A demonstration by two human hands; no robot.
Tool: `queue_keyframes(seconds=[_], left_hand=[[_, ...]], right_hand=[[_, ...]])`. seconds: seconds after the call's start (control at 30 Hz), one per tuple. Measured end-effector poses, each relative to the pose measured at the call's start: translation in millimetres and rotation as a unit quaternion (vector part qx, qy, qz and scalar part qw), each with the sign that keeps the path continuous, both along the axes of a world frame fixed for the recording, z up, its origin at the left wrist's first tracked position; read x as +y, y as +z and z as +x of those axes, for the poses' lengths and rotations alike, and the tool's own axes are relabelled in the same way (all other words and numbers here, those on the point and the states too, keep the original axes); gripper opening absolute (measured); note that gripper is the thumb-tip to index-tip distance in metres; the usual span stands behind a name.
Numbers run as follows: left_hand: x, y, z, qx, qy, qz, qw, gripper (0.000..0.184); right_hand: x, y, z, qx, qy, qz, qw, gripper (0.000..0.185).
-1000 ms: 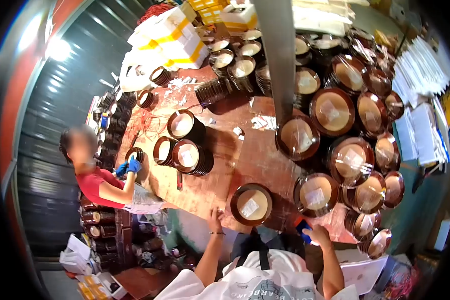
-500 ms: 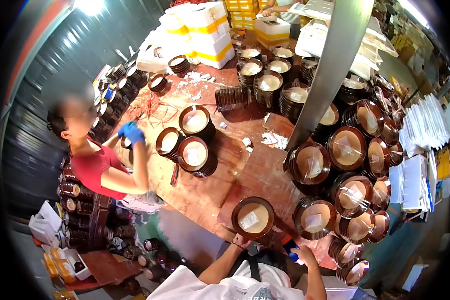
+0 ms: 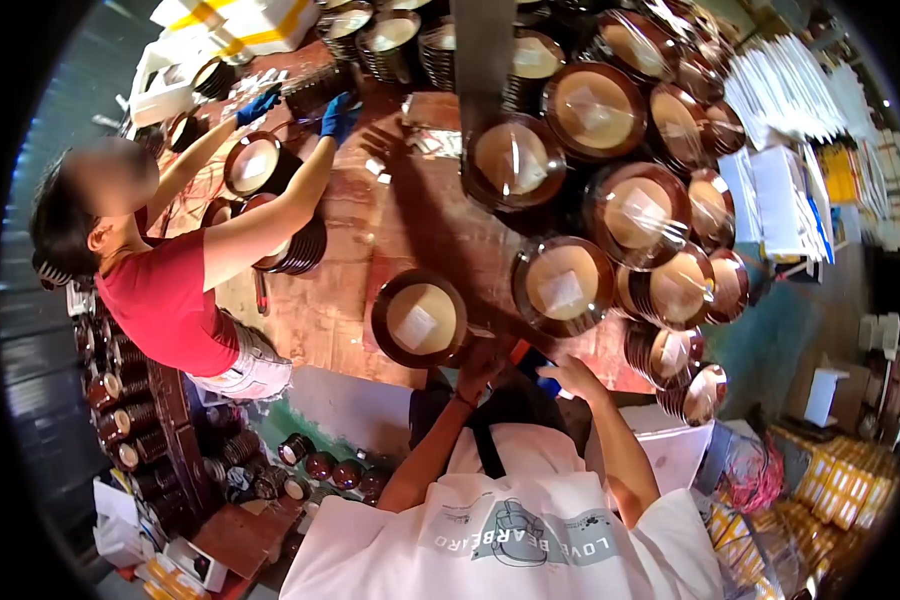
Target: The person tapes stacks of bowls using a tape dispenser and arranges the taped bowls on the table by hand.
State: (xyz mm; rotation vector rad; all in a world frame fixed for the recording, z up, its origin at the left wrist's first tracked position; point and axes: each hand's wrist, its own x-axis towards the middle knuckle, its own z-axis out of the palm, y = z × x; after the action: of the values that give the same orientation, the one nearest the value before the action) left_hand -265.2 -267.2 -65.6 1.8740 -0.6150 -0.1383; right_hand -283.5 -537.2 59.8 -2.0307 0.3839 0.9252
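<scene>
Reddish table (image 3: pixel 342 262), wrapped bowl stacks (image 3: pixel 638 215), one brown bowl (image 3: pixel 430 300) near the front edge, left hand (image 3: pixel 482 364) just beside it, too dark to tell its grip, right hand (image 3: pixel 577 378) at a blue thing (image 3: pixel 547 381), cannot tell if it holds on

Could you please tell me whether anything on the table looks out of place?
One stack of brown dishes lies on its side near a co-worker's blue gloves, which looks odd because neighbouring stacks stand upright. White scraps also litter the tabletop.
</scene>
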Motion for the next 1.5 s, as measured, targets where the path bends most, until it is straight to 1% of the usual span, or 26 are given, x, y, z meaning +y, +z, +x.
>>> queue_keyframes(seconds=[0.07,0.13,0.17,0.2,0.3,0.43,0.5,0.53,0.6,0.63,0.67,0.73,0.77,0.9,0.93,1.0,1.07,1.13,1.17,1.2,1.23,1.3,1.33,1.4,1.43,1.5], left_hand=[[-26,74,12,0.279,0.13,-0.136,0.942,0.03],[-33,72,18,0.257,0.136,-0.144,0.946,0.029],[-38,87,26,0.23,0.14,0.054,0.962,0.025],[-40,94,30,0.192,0.138,0.251,0.939,0.023],[-38,54,26,0.106,0.199,0.169,0.959,0.021],[-41,79,15,0.117,0.198,0.115,0.966,0.02],[-42,82,15,0.083,0.21,0.182,0.957,0.02],[-44,85,19,0.083,0.206,0.183,0.958,0.02],[-44,101,28,0.176,0.252,0.214,0.927,0.016],[-40,90,22,0.175,0.248,0.216,0.928,0.016],[-38,65,18,0.126,0.244,0.193,0.942,0.016],[-36,50,16,0.077,0.236,0.172,0.953,0.016],[-36,52,12,0.122,0.231,0.122,0.958,0.019],[-48,63,6,0.275,0.258,-0.014,0.926,0.031],[-49,56,4,0.276,0.255,-0.008,0.927,0.031],[-45,29,1,0.348,0.269,-0.114,0.891,0.029],[-38,16,3,0.358,0.259,-0.078,0.894,0.03],[-40,23,7,0.37,0.247,-0.044,0.895,0.031],[-44,39,12,0.42,0.234,-0.06,0.875,0.03],[-49,50,17,0.468,0.222,-0.077,0.852,0.03],[-47,32,17,0.47,0.22,-0.074,0.852,0.03],[-33,-34,11,0.613,0.162,-0.362,0.684,0.036],[-29,-46,8,0.613,0.164,-0.36,0.684,0.036],[-28,-46,8,0.583,0.079,-0.462,0.664,0.051],[-34,-37,7,0.584,0.081,-0.46,0.664,0.051],[-63,38,17,0.539,0.222,-0.098,0.806,0.053]], right_hand=[[9,31,10,0.065,-0.036,0.015,0.997,0.059],[15,12,3,0.035,-0.026,-0.042,0.998,0.053],[22,43,14,0.061,-0.034,-0.032,0.997,0.056],[27,42,15,0.063,-0.037,-0.032,0.997,0.056],[42,63,27,0.023,0.006,-0.108,0.994,0.054],[89,50,29,-0.087,0.005,-0.184,0.979,0.048],[113,26,30,-0.194,-0.118,-0.231,0.946,0.044],[111,18,31,-0.192,-0.122,-0.232,0.946,0.044],[107,18,41,-0.087,0.007,-0.302,0.949,0.042],[99,27,40,-0.054,-0.046,-0.236,0.969,0.042],[92,38,36,-0.056,-0.048,-0.238,0.968,0.042],[82,48,12,-0.177,-0.052,-0.313,0.932,0.051],[76,8,-10,-0.258,-0.06,-0.371,0.89,0.059],[52,0,-32,-0.178,-0.08,-0.382,0.903,0.054],[48,-7,-35,-0.174,-0.084,-0.379,0.905,0.054],[42,-26,-40,-0.198,-0.09,-0.404,0.889,0.048],[41,-29,-42,-0.185,-0.104,-0.384,0.899,0.044],[37,-10,-39,-0.298,-0.109,-0.432,0.844,0.047],[33,-11,-41,-0.174,-0.138,-0.365,0.904,0.053],[30,-12,-43,-0.171,-0.141,-0.366,0.904,0.053],[27,-13,-45,-0.232,-0.161,-0.381,0.881,0.054],[25,-23,-45,-0.349,-0.187,-0.396,0.828,0.051],[30,-16,-43,-0.348,-0.188,-0.394,0.829,0.051],[49,8,-27,-0.376,-0.199,-0.451,0.785,0.04],[60,6,-22,-0.387,-0.219,-0.413,0.795,0.031],[83,37,6,-0.457,-0.259,-0.202,0.827,0.022]])
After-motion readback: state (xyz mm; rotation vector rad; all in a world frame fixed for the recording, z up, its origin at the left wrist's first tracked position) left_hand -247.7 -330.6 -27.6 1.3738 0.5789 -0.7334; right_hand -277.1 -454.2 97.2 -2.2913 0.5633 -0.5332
